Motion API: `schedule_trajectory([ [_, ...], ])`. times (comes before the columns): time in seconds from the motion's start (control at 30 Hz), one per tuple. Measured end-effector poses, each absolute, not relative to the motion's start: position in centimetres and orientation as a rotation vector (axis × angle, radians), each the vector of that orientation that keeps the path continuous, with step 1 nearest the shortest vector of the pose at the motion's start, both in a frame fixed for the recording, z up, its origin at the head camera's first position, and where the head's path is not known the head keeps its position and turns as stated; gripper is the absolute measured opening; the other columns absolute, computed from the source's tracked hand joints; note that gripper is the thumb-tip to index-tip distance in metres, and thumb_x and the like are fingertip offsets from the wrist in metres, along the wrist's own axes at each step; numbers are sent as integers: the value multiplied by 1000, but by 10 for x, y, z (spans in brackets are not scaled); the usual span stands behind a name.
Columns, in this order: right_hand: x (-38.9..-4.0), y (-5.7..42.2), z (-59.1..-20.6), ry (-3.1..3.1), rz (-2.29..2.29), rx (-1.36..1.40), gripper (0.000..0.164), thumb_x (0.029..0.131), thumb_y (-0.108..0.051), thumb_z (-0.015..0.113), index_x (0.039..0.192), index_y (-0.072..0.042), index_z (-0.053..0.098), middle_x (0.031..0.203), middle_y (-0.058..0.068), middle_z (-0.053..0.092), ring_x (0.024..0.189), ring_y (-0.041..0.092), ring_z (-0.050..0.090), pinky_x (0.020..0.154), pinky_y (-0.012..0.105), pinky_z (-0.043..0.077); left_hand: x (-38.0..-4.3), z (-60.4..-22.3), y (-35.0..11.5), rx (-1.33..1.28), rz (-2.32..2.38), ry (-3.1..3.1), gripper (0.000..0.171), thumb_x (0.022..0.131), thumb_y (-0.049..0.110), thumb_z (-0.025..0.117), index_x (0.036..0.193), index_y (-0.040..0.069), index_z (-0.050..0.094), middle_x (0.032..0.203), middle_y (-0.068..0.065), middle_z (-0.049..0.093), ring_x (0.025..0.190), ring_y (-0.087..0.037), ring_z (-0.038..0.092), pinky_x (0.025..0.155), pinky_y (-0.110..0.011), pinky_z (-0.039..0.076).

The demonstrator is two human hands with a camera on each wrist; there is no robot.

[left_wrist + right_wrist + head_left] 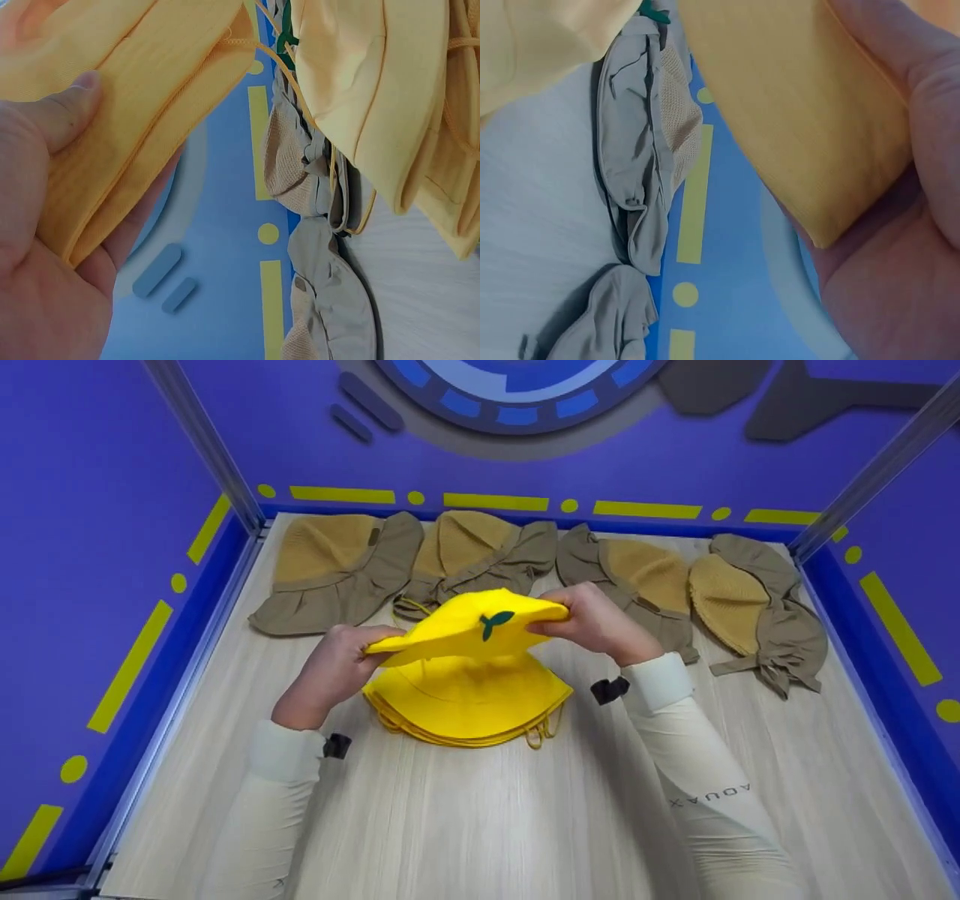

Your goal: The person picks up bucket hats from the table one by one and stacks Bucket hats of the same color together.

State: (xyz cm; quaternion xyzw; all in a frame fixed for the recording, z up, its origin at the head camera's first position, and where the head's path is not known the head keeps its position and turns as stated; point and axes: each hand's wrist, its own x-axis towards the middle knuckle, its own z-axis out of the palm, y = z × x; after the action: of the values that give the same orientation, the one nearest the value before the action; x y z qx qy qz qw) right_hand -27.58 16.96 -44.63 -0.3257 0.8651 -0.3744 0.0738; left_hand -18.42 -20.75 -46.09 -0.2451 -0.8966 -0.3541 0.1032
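Note:
A yellow hat (457, 626) with a green leaf sprout is held up off the table between both hands. My left hand (334, 671) grips its brim at the left end, thumb on top, as the left wrist view also shows with the folded brim (142, 112). At the opposite end my right hand (600, 622) pinches the brim (802, 127) between thumb and fingers. Directly below lies a stack of yellow hats (472, 705), with thin cords poking out at its sides. A yellow cord (300, 90) hangs from the held hat.
Along the back of the wooden table (465, 825) lie tan and brown hats: one at far left (330, 555), one beside it (469, 540), one right of centre (641, 566), one at far right (727, 600). Blue panels (487, 472) with metal posts enclose the table.

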Motion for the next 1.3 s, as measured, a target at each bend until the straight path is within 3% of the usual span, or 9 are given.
schedule_trajectory([
  [0.17,-275,165,-443,2655,-1259,-1032,14,95,-28,74,104,-18,79,95,-3,77,75,14,63,72,26,56,-185,-454,-208,-546,-1068,-2534,21,91,20,75,110,13,80,103,-5,80,90,-22,78,83,-41,63],
  [0.47,-261,171,-425,2729,-1600,-986,15,90,-23,79,102,-14,79,94,1,77,72,15,61,67,20,54,-179,-429,-201,-395,-1350,-2297,19,85,20,82,102,11,82,93,-2,80,76,-10,69,71,-16,55],
  [0.77,-232,188,-426,2759,-1678,-794,29,85,-25,84,111,-15,76,99,2,76,76,16,67,66,23,58,-166,-434,-189,-386,-1492,-2290,21,88,19,80,105,7,79,97,-4,79,79,-13,71,75,-20,59],
  [1.1,-224,190,-470,2687,-1590,-607,48,84,-33,85,126,-17,69,114,5,76,87,20,69,73,22,59,-164,-469,-192,-69,-1589,-2503,34,90,25,80,118,8,70,113,-10,74,95,-20,67,81,-17,56],
  [1.3,-222,182,-496,2614,-1541,-466,57,81,-39,86,130,-18,65,114,10,77,91,23,74,75,24,60,-163,-494,-197,77,-1583,-2635,38,91,28,80,122,8,70,113,-11,75,95,-22,68,83,-27,56],
])
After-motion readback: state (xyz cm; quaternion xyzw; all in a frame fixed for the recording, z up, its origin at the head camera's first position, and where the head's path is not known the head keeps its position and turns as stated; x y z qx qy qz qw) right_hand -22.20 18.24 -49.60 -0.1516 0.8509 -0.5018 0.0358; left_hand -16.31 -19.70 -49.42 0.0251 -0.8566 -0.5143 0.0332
